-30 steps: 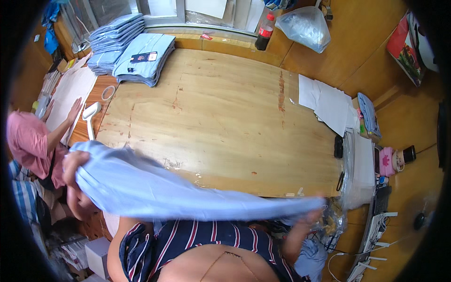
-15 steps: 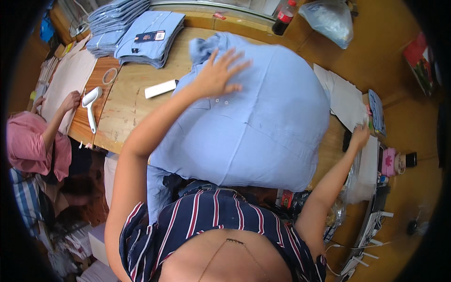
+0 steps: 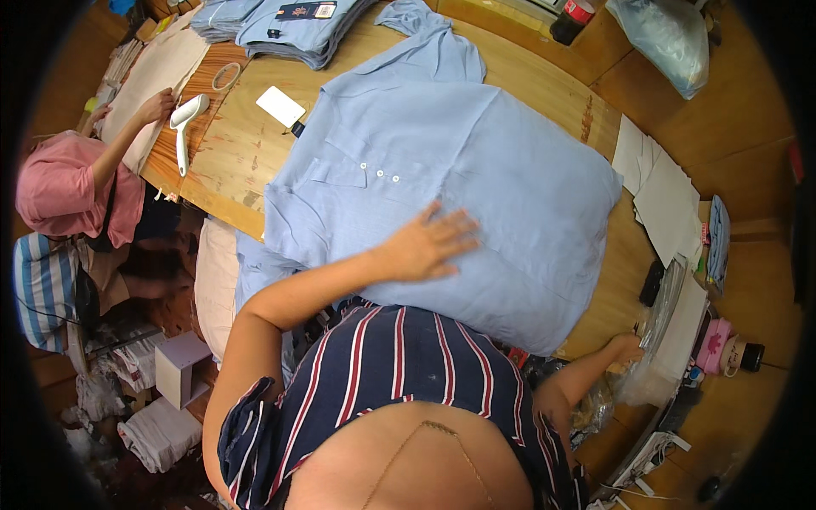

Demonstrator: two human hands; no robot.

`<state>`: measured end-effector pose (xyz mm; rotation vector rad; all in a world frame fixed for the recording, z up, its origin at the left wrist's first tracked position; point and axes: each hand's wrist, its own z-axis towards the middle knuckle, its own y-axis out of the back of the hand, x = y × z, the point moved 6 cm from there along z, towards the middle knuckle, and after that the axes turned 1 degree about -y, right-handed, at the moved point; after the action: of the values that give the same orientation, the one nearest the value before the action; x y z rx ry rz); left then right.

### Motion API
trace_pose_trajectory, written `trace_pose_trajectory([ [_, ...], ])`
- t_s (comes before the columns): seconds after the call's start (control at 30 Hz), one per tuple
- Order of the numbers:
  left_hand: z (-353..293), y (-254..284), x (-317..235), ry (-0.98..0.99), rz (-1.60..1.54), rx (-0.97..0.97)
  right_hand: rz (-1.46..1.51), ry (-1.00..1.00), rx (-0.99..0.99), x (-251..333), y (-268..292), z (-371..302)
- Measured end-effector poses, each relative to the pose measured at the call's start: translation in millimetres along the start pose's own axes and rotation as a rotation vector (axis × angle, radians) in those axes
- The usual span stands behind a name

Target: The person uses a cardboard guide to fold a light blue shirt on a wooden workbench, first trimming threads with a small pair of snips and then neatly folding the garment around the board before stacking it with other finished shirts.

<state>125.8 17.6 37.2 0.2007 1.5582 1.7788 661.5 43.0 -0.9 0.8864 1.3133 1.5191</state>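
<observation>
A light blue shirt (image 3: 527,204) with small white buttons lies spread across the table in front of me. My left hand (image 3: 433,245) rests on its lower middle, fingers apart and blurred a little by motion. At the table's right side, my right hand (image 3: 625,348) is beside a pile of clear plastic bags (image 3: 650,361). Its fingers are too small and partly hidden to show whether they grip a bag. White cardboard sheets (image 3: 667,204) lie farther up on the right, beyond that hand.
Folded blue shirts (image 3: 297,34) are stacked at the far left, near a white card-like object (image 3: 280,105). A lint roller (image 3: 183,132) and a tape roll (image 3: 226,76) lie left. A co-worker in pink (image 3: 81,191) works there. A dark bottle (image 3: 573,21) stands far back.
My left hand has slid from the shirt's upper part down to its lower middle, and the shirt lies flatter. My right hand has moved from the white sheets nearer to me, beside the plastic bags.
</observation>
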Motion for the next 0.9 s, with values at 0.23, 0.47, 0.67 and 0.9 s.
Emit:
trace_pose_trajectory([
  [0.23,30,-71,-52,-0.14,-0.06,0.053,0.056,0.373,-0.069,10,-15,37],
  [0.47,48,-60,-57,-0.005,-0.201,-0.119,0.46,0.321,-0.067,-14,5,36],
  [0.67,-20,23,76,0.534,-0.182,-0.492,1.481,0.428,0.547,80,23,-73],
  [0.9,-24,28,122,0.356,-0.114,-0.266,1.202,1.082,1.397,211,101,-399],
])
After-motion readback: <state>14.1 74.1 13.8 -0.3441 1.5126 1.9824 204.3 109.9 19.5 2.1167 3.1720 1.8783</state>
